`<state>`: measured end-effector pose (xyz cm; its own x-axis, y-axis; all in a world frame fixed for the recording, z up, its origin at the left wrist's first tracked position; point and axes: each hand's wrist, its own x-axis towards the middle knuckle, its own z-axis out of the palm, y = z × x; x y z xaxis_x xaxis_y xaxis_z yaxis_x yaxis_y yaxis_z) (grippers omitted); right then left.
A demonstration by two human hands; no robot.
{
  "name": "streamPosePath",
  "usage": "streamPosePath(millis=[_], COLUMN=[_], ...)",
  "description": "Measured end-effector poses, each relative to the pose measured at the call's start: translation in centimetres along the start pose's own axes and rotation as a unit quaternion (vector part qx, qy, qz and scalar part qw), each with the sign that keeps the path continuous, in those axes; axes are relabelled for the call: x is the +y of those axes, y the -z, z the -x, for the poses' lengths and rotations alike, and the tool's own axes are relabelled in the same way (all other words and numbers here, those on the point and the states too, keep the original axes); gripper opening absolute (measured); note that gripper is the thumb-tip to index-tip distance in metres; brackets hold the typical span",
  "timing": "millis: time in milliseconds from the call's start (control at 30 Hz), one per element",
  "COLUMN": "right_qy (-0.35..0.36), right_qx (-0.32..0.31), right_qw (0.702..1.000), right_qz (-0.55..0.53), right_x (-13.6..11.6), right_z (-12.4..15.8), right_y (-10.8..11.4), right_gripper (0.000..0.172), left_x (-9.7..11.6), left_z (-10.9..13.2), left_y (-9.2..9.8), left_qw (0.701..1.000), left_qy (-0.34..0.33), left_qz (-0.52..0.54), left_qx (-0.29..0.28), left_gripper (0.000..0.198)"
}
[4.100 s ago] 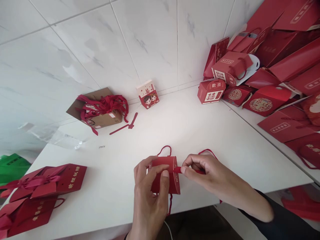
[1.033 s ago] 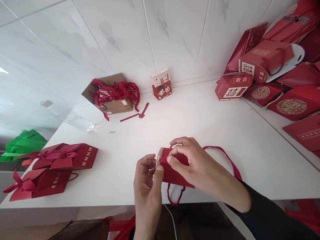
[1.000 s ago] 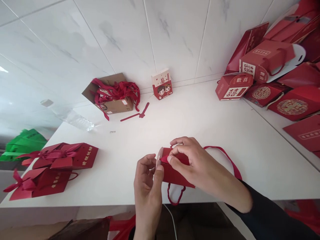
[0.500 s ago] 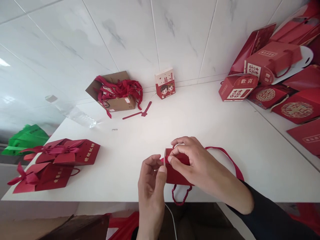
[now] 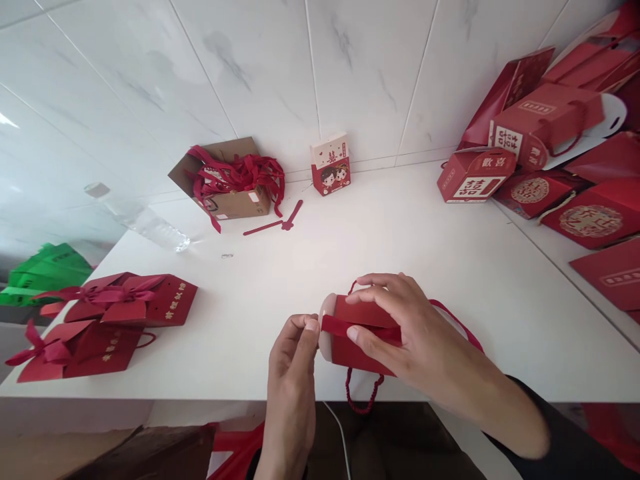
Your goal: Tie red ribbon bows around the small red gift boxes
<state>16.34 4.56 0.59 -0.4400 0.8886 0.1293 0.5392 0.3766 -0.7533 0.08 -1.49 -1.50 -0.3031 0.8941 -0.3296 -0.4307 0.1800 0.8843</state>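
Observation:
A red paper gift box [image 5: 361,357] lies on the white table in front of me. A dark red ribbon [image 5: 336,325] runs across its top, through a pale-edged flap at the left end. My left hand [image 5: 295,363] pinches the ribbon's end just left of that flap. Over the box, my right hand [image 5: 413,323] has thumb and fingers apart, the thumb against the ribbon and the fingers over the far side. The ribbon's other end [image 5: 457,319] curves out at right, behind the wrist. A twisted cord handle [image 5: 365,400] hangs over the table's near edge.
Finished boxes with bows [image 5: 125,300] stand at left, near a green bag [image 5: 47,270]. A cardboard box of ribbons [image 5: 240,203], a bottle [image 5: 155,223] and a small printed box [image 5: 331,167] stand toward the wall. Several red boxes [image 5: 475,177] are piled at right.
The ribbon's end now passes out through the flap to my left hand, which has closed on it and shifted slightly left. My right hand's pinch has loosened, and the flap leans outward.

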Motion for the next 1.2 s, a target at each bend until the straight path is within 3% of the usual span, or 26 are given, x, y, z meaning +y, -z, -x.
streamPosePath(millis=[133, 433, 667, 833, 933, 1033, 1100, 1200], right_qy=[0.004, 0.013, 0.03, 0.044, 0.042, 0.038, 0.019, -0.032], right_qx=[-0.01, -0.019, -0.011, 0.012, 0.002, -0.011, 0.003, 0.067], right_qw=[1.0, 0.999, 0.997, 0.99, 0.989, 0.993, 0.997, 0.996], right_qz=[0.008, 0.048, 0.072, 0.135, 0.14, 0.11, 0.07, 0.041], right_x=[0.0, -0.2, -0.1, 0.7, 0.8, 0.6, 0.7, 1.4], right_z=[0.0, -0.3, 0.4, 0.9, 0.8, 1.1, 1.7, 3.3], right_y=[0.0, -0.2, 0.3, 0.0, 0.0, 0.9, 2.0, 3.6], right_gripper=[0.011, 0.016, 0.017, 0.011, 0.01, 0.023, 0.03, 0.024], left_x=[0.0, -0.1, 0.1, 0.6, 1.2, 1.5, 1.3, 0.2], left_z=[0.2, 0.1, 0.2, -1.2, -3.0, -4.3, -4.2, -2.4], left_y=[-0.2, -0.1, -0.2, 0.9, 3.1, 5.6, 6.8, 7.4], left_qw=[1.0, 1.0, 0.999, 0.991, 0.97, 0.949, 0.938, 0.921], left_qy=[0.0, -0.003, 0.009, -0.04, -0.103, -0.124, -0.127, -0.171], left_qz=[-0.005, -0.027, 0.038, 0.091, 0.102, 0.077, 0.059, -0.034], left_qx=[-0.002, -0.005, 0.0, 0.09, 0.196, 0.28, 0.318, 0.349], left_gripper=[0.026, 0.023, 0.02, 0.018, 0.013, 0.009, 0.008, 0.019])
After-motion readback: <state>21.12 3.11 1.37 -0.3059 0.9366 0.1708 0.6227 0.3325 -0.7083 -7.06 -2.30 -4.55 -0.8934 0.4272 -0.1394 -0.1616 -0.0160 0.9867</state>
